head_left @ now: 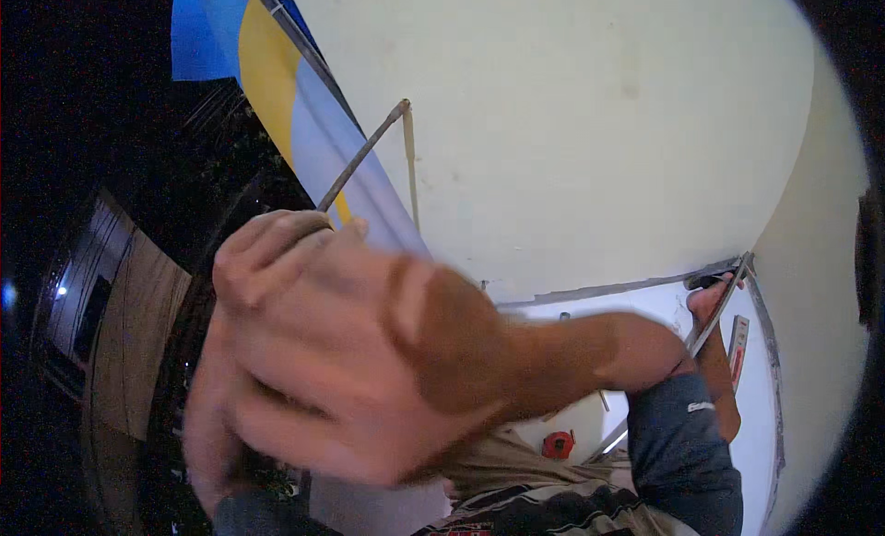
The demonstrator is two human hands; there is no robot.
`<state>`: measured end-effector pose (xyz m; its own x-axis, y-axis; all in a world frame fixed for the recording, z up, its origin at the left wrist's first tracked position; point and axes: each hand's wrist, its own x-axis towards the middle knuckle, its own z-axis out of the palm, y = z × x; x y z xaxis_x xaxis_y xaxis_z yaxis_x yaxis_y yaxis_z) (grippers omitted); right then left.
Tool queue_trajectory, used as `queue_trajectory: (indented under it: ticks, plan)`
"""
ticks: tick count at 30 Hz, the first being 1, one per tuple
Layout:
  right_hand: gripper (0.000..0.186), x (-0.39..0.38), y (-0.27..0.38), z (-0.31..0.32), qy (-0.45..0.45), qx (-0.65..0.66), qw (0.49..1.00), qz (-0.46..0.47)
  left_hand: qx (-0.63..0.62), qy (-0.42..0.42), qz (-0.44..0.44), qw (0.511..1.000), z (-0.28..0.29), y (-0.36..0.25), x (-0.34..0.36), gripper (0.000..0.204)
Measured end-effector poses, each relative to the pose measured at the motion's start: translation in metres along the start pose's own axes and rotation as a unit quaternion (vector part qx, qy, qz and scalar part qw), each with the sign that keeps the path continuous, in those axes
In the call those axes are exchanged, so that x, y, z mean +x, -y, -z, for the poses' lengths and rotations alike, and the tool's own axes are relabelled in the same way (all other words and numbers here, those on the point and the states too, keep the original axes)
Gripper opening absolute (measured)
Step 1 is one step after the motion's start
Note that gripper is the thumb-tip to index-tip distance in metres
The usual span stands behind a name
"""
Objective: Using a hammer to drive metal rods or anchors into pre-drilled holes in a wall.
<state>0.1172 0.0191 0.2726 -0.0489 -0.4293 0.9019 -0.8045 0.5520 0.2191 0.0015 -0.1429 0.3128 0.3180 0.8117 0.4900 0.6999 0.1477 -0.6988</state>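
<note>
Metal rod (364,158) runs slantwise from the clustered hands up to the pale wall (590,121), its far end meeting a thin shadow there, which suggests that the tip is against the surface or very near it. The left grip (249,264) is curled around the rod's near end, low on the shaft, probably so that most of its length stays free to reach the wall. The right grip (341,352) lies closer to the viewer and overlaps it, perhaps to add steadiness or force; blur and the turned back of the hand mean I cannot tell whether it also clasps the rod. To the left, a blue, yellow and pale banner (267,103) hangs beside the wall. A red tape measure (558,445) rests near the knees, seemingly within easy reach, while a red level (739,352) lies farther right beside a bare leg (717,379).
</note>
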Motion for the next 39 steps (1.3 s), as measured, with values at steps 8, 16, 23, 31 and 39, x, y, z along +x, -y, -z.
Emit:
queue_trajectory:
  ticks: [8,16,23,31,39]
  plan:
    - [0.063,0.117,-0.094,-0.059,0.414,0.256,0.812,-0.321,0.071,0.021,-0.200,0.977,0.008,0.013,0.001,0.050]
    - [0.039,0.095,-0.136,-0.095,0.301,0.315,0.854,-0.285,0.086,-0.006,-0.203,0.975,-0.011,0.018,-0.025,0.043]
    - [0.071,0.079,-0.140,-0.123,0.411,0.334,0.763,-0.370,0.098,0.015,-0.247,0.964,-0.031,0.012,-0.057,0.028]
    - [0.048,0.088,-0.119,-0.149,0.266,0.379,0.831,-0.308,0.157,0.026,-0.249,0.955,-0.011,0.029,-0.051,0.035]
    - [0.036,0.077,-0.111,-0.086,-0.075,0.439,0.879,-0.168,0.171,0.004,0.124,0.977,0.003,-0.039,-0.066,0.067]
